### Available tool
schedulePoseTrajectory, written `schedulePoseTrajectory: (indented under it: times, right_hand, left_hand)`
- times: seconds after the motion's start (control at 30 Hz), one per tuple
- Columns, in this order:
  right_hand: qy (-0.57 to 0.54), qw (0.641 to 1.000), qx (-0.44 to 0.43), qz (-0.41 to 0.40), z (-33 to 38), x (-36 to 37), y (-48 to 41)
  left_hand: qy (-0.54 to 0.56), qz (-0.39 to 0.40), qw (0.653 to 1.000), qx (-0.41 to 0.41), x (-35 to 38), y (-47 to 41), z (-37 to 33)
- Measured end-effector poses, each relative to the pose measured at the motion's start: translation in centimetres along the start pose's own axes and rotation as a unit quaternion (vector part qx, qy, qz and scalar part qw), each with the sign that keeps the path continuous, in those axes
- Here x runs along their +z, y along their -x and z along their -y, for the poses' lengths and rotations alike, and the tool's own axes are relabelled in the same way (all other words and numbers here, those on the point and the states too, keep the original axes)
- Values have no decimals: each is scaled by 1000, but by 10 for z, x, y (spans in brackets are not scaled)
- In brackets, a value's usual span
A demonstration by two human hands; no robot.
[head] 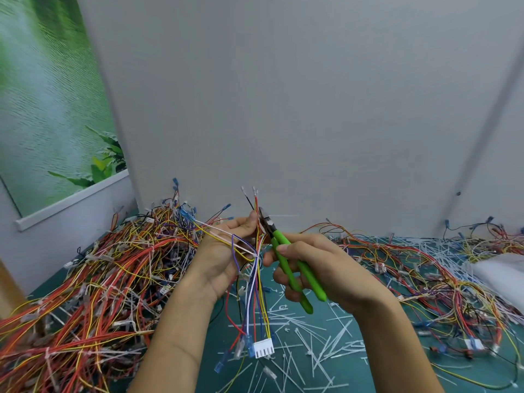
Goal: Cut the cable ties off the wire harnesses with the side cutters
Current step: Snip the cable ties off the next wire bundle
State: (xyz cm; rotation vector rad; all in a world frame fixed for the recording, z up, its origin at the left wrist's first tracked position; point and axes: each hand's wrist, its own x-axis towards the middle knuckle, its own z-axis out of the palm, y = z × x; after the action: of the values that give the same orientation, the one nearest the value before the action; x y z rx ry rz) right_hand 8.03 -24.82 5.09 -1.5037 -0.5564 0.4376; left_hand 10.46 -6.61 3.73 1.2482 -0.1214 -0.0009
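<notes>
My left hand grips a wire harness of red, yellow, white and blue wires, held upright above the green mat. Its white connector hangs at the lower end, and two terminal ends stick up above my fingers. My right hand holds the green-handled side cutters. The cutter jaws sit against the bundle right by my left fingertips. A thin white cable tie tail juts out to the right of the jaws.
A big heap of tied harnesses fills the left of the mat. Looser harnesses spread on the right, beside a white bag. Cut white ties litter the green mat. A grey wall stands close behind.
</notes>
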Motion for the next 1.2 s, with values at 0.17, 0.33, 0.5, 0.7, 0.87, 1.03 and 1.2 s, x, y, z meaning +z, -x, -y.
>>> schedulePoseTrajectory:
  times: [0.17, 0.33, 0.5, 0.7, 0.87, 1.03, 1.2]
  right_hand:
    - [9, 1000, -4, -28, 1, 7, 0]
    - [74, 996, -5, -59, 0, 11, 2]
    - [82, 994, 5, -70, 0, 15, 1]
    - [81, 993, 31, -85, 0, 20, -1]
    - [113, 987, 33, -114, 2, 23, -2]
    - [187, 974, 6, -130, 0, 23, -4]
    - [249, 955, -13, -160, -5, 23, -6]
  left_hand:
    - [24, 1, 1000, 3, -3, -5, 1]
    - [58, 0, 998, -13, -7, -5, 0]
    - [57, -9, 998, 4, -9, -4, -1]
    - [-4, -33, 999, 24, -10, -1, -6]
    - [-29, -18, 999, 17, -13, -5, -2]
    - [-10, -3, 1000, -11, -10, -5, -1]
    - [17, -2, 1000, -8, -10, -5, -1]
